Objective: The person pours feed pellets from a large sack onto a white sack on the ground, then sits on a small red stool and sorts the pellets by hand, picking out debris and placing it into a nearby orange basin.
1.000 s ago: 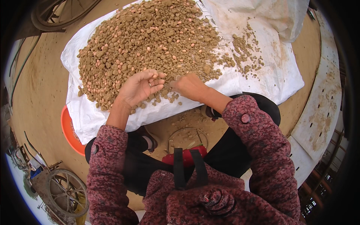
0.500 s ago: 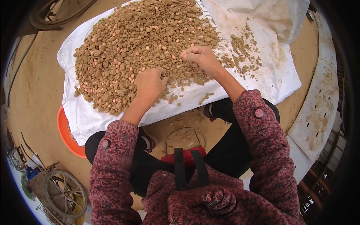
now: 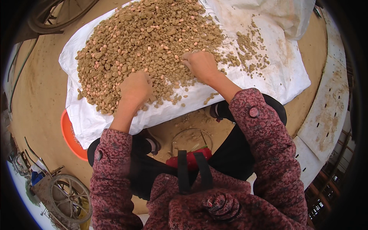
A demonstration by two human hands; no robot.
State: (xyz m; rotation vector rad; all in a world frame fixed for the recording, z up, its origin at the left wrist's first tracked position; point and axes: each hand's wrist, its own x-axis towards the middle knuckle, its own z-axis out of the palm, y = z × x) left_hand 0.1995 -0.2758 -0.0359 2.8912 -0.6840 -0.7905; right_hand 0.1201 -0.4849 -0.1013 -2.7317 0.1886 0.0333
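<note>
A broad heap of brown clods mixed with pink peanut kernels lies on a white woven sheet. At the near edge of the heap, my left hand is closed with its fingers curled down against the clods. My right hand is farther off and to the right, its thumb and fingers pinched together at the heap's edge. Whatever either hand has in its fingers is hidden. Smaller loose crumbs are scattered on the sheet right of my right hand.
An orange basin stands on the ground at the left, partly under the sheet. A spoked wheel on a cart is at the lower left, another wheel at the upper left. A pale slab strip curves along the right.
My left hand has moved left and slightly nearer along the heap's edge. The right hand has shifted a little left and its back has turned more upward.
</note>
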